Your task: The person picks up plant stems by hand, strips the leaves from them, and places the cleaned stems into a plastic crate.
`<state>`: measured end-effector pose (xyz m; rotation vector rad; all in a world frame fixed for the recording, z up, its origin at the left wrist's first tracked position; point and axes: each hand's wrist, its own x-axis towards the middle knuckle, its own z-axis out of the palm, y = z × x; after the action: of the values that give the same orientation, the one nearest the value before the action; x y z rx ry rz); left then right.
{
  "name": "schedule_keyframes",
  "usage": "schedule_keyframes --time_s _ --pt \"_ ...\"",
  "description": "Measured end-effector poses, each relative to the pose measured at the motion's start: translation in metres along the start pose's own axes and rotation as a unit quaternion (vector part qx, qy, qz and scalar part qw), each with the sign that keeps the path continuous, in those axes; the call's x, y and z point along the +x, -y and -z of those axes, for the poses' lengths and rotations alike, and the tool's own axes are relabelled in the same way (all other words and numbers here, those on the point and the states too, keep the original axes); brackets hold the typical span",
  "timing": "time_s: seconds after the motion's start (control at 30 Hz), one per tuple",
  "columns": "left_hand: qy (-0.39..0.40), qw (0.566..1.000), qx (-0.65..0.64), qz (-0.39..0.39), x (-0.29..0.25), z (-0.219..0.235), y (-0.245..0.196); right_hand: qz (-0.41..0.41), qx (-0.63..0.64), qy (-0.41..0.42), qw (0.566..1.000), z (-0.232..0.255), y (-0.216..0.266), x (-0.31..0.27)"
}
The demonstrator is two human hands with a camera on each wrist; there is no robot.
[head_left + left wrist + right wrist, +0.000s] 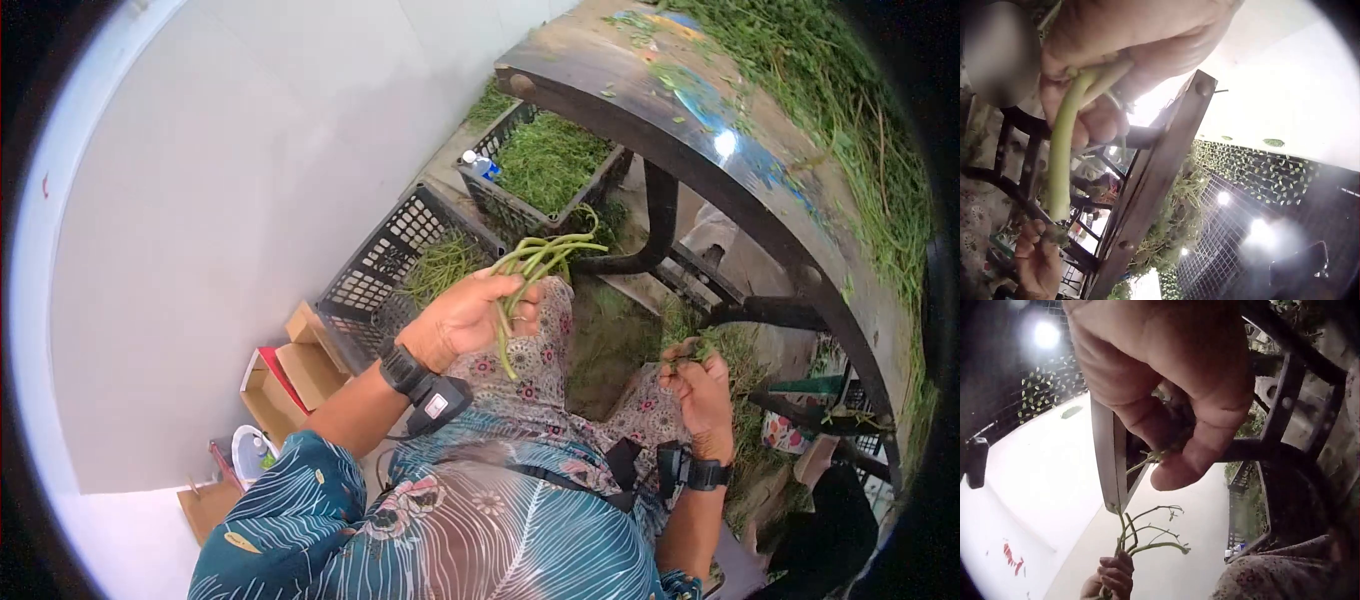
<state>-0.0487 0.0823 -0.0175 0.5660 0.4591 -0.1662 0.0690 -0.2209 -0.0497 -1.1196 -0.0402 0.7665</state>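
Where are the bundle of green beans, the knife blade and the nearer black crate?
bundle of green beans [535, 262], head view, on the stalks fanning out above the left hand's grip.
knife blade [1107, 464], right wrist view, mid-blade below the right hand.
nearer black crate [385, 275], head view, on its mesh side wall.
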Motion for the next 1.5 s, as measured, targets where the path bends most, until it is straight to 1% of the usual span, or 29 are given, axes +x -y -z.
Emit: schedule_keyframes --time_s 0.03,0.1,0.13,0.2,0.27,0.3,0.4,0.5,0.6,0.63,0.7,0.73,0.77,0.8,0.83,0.87,0.9,1.0,1.03,1.07,1.1,1.13,1.2,1.3,1.4,1.43,1.5 --pt "0.0 1.0 0.003 -0.015 0.001 0.011 -0.002 0.001 0.003 0.01 1.0 -0.004 -0.001 0.001" --pt "0.001 0.999 0.01 -0.045 -0.001 0.036 -0.013 -0.011 -0.009 -0.005 1.0 -0.008 -0.002 0.004" --pt "-0.025 0.997 0.025 -0.062 -0.008 0.041 -0.021 -0.016 -0.014 -0.014 1.0 -0.009 -0.003 0.004" --pt "-0.086 0.985 0.079 -0.126 -0.021 0.055 -0.037 -0.023 -0.018 -0.03 0.999 -0.006 -0.006 0.005" --pt "-0.187 0.957 0.149 -0.164 -0.033 0.08 -0.055 -0.029 -0.006 -0.036 0.999 0.001 -0.012 0.006" --pt "-0.205 0.948 0.164 -0.178 -0.036 0.1 -0.064 -0.035 -0.011 -0.05 0.998 0.001 -0.013 0.006" --pt "-0.258 0.935 0.088 -0.227 -0.042 0.138 -0.082 -0.04 -0.018 -0.051 0.998 -0.005 -0.015 0.006" --pt "-0.281 0.938 0.0 -0.203 -0.039 0.211 -0.093 -0.055 -0.021 -0.051 0.997 -0.01 -0.016 0.008" --pt "-0.328 0.913 -0.075 -0.23 -0.039 0.233 -0.087 -0.06 -0.032 -0.043 0.997 -0.011 -0.019 0.007" --pt "-0.318 0.906 -0.115 -0.256 -0.04 0.231 -0.082 -0.059 -0.039 -0.051 0.996 -0.012 -0.019 0.006" --pt "-0.325 0.897 -0.131 -0.268 -0.036 0.228 -0.078 -0.059 -0.052 -0.066 0.995 -0.014 -0.022 0.003" --pt "-0.329 0.893 -0.139 -0.274 -0.035 0.226 -0.08 -0.063 -0.053 -0.06 0.995 -0.013 -0.024 0.003" --pt "-0.281 0.918 -0.117 -0.253 -0.037 0.238 -0.083 -0.067 -0.055 -0.054 0.995 -0.01 -0.026 0.005" --pt "-0.333 0.905 -0.12 -0.235 -0.032 0.248 -0.085 -0.07 -0.057 -0.049 0.995 -0.008 -0.027 0.005" --pt "-0.383 0.89 -0.122 -0.217 -0.027 0.223 -0.087 -0.071 -0.06 -0.045 0.995 -0.008 -0.027 0.004" --pt "-0.432 0.871 -0.123 -0.198 -0.027 0.209 -0.087 -0.072 -0.063 -0.041 0.995 -0.009 -0.027 0.005" --pt "-0.387 0.897 -0.11 -0.186 -0.029 0.221 -0.082 -0.071 -0.065 -0.037 0.995 -0.01 -0.026 0.005" --pt "-0.414 0.892 -0.07 -0.166 -0.018 0.227 -0.065 -0.08 -0.071 -0.029 0.994 -0.008 -0.029 0.007" --pt "-0.341 0.923 -0.074 -0.162 -0.019 0.242 -0.053 -0.081 -0.061 -0.035 0.994 -0.009 -0.031 0.007" --pt "-0.266 0.948 -0.074 -0.155 -0.022 0.241 -0.043 -0.083 -0.052 -0.04 0.994 -0.01 -0.032 0.008" --pt "-0.238 0.96 -0.062 -0.136 -0.023 0.239 -0.03 -0.083 -0.042 -0.042 0.995 -0.012 -0.034 0.01" --pt "-0.209 0.97 -0.049 -0.117 -0.021 0.212 -0.019 -0.09 -0.046 -0.053 0.993 -0.014 -0.036 0.012" --pt "-0.175 0.983 -0.011 -0.054 -0.019 0.178 0.002 -0.103 -0.055 -0.076 0.99 -0.016 -0.037 0.015" --pt "-0.119 0.988 0.095 0.022 -0.02 0.146 0.032 -0.133 -0.063 -0.063 0.987 -0.011 -0.042 0.021" --pt "-0.114 0.981 0.153 0.017 -0.019 0.14 0.035 -0.174 -0.054 -0.033 0.983 0.0 -0.053 0.026" --pt "-0.103 0.983 0.148 0.021 -0.016 0.144 0.031 -0.186 -0.052 -0.005 0.981 -0.004 -0.054 0.029" --pt "-0.107 0.984 0.145 0.013 -0.018 0.143 0.023 -0.217 -0.117 -0.019 0.969 -0.016 -0.058 0.049"
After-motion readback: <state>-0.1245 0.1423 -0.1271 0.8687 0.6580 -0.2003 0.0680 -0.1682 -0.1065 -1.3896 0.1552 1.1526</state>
